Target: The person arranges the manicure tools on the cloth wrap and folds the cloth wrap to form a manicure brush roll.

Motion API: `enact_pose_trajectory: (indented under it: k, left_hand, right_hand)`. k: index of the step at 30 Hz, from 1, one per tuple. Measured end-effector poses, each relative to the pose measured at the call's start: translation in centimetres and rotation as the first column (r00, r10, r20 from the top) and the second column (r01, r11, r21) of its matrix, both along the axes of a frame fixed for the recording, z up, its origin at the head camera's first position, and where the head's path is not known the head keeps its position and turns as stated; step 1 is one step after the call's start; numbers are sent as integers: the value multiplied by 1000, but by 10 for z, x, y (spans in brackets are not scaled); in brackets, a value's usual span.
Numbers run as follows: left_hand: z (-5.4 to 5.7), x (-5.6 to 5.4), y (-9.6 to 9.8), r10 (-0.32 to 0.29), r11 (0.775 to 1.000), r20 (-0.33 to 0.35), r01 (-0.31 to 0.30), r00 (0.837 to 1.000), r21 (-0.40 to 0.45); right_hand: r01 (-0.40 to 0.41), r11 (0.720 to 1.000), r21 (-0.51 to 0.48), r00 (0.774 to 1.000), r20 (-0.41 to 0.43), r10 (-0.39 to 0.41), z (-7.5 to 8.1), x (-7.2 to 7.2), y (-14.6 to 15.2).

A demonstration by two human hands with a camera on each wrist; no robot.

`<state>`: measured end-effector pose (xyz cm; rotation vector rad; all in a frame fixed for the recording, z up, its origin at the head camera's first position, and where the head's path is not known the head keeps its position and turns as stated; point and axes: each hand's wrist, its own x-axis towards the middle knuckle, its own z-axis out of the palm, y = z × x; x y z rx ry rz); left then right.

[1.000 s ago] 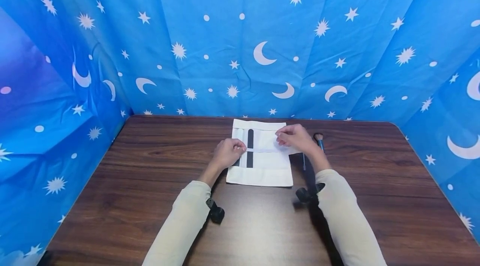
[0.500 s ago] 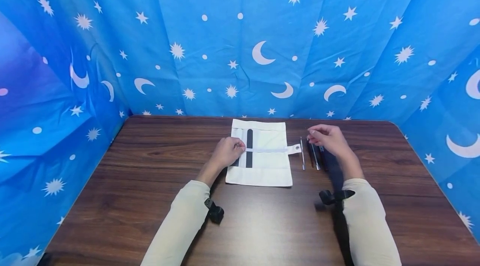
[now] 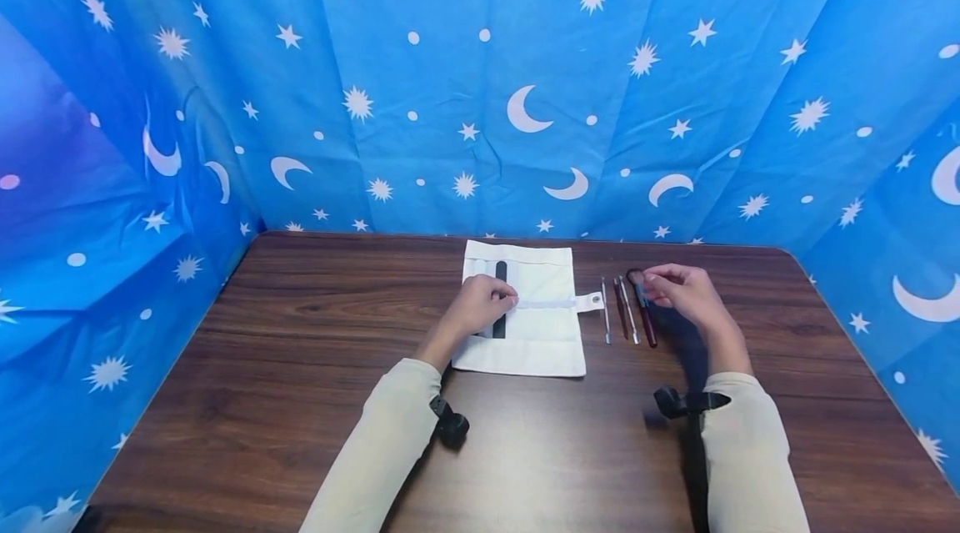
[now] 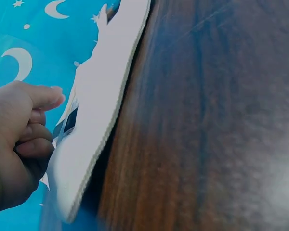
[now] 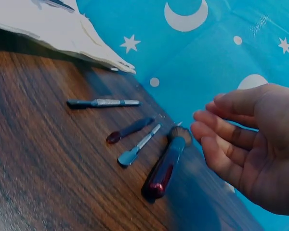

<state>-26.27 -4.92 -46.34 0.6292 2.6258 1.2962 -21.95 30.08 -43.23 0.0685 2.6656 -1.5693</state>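
Curled in, thumb and forefinger brought close together, the left hand [image 3: 478, 305] rests over the left part of a white cloth pouch [image 3: 521, 358], which lies spread flat beneath it and reaches out to its right. From where I stand, I can't tell whether those fingertips pinch a bit of the pouch. Under that hand runs a flat black strip [image 3: 499, 328], lying in the pouch and showing above and below the fingers. To the right of the fingertips a pale band [image 3: 546, 304] crosses toward a white tab [image 3: 587, 302] with a round snap, between the two hands.

On the other side, the right hand [image 3: 692, 293] is relaxed, its fingers loosely bent with nothing in their grasp. Just beside its fingertips lies a brush [image 5: 166, 166] with a dark red handle; I can't make out whether they touch. Leftward from that hand come a spoon-ended metal tool [image 5: 138, 147], a dark red tool [image 5: 131, 130] and a slim metal tool [image 5: 106, 103], all on the wooden table [image 3: 525, 450]. Beyond both hands hangs a blue cloth [image 3: 450, 66] with white moons and stars.
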Motion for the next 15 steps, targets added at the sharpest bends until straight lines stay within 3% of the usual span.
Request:
enact_pose_trajectory:
  k: [7,15]
  left_hand:
    - [3,-4,3,-23,990,26,27,999,-137]
    - [3,-5,3,-1,992,26,4,1000,-123]
  right_hand:
    - [-3,998,58,998,59,-1,-5,-1,2]
    - [38,988,149,981,182,-65,-4,-5,-2]
